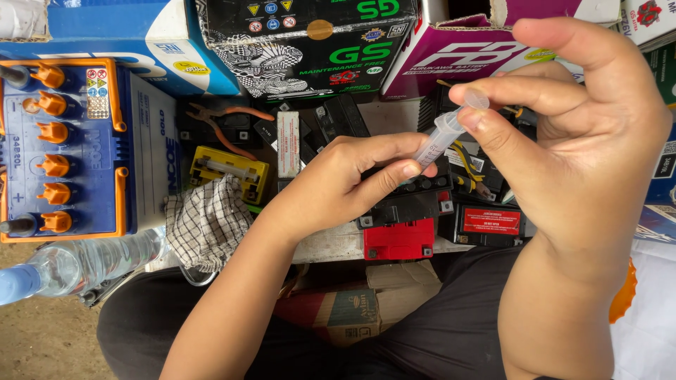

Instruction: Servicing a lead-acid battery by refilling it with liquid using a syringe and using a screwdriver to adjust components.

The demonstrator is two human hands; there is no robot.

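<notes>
The large blue battery (67,151) with its row of orange caps sits at the far left, boxy and hard-shelled, and everything else is placed from it. Behind it and to its right stand cardboard cartons: a blue-and-white carton (134,32), a black-and-green carton (310,42) and a purple-and-white carton (451,56); what they contain cannot be seen. Just below the battery lies a clear plastic water bottle (77,264), on its side, with liquid in it. To the battery's right, on a cluttered pale work surface (331,243), are a crumpled checked cloth (208,222), a small yellow battery (229,172), orange-handled pliers (225,127) and several small black batteries, one with a red front (399,239). Bare dusty ground (42,338) shows under the big battery. Well to its right, above the small black batteries, the right hand (584,141) pinches the upper end of a clear plastic syringe (447,130) between thumb and forefinger, other fingers loosely curled. The left hand (338,186) pinches the syringe's lower end between thumb and fingertips.
</notes>
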